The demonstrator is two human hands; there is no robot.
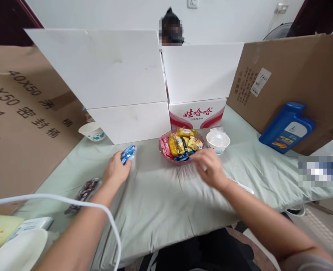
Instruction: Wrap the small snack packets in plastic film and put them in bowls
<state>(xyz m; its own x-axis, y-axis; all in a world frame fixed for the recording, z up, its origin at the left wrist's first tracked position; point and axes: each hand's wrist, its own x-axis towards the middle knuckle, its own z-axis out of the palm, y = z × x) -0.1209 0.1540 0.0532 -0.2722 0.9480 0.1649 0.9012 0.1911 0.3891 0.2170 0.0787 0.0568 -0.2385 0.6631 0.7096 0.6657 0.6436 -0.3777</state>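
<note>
My left hand [118, 167] is closed around a small blue-wrapped snack packet [128, 153], held over the left part of the cloth. A clear pink bowl [166, 160] stands in the middle, heaped with wrapped snacks: pink packets [165, 146], yellow packets [182, 145] and a blue packet [183, 156] at the front. At the bowl's right front rim is my right hand [210, 167], fingers curled together; whether they pinch anything is hidden. Just behind that hand sits a white paper bowl [219, 142] with clear plastic inside.
White boxes [127, 71] wall off the back, where a person's head [171, 28] shows above. Cardboard boxes [19, 113] flank both sides. A blue bottle [289, 128] leans at right. A packet of dark items [84, 192] and a white cable [70, 201] lie at left.
</note>
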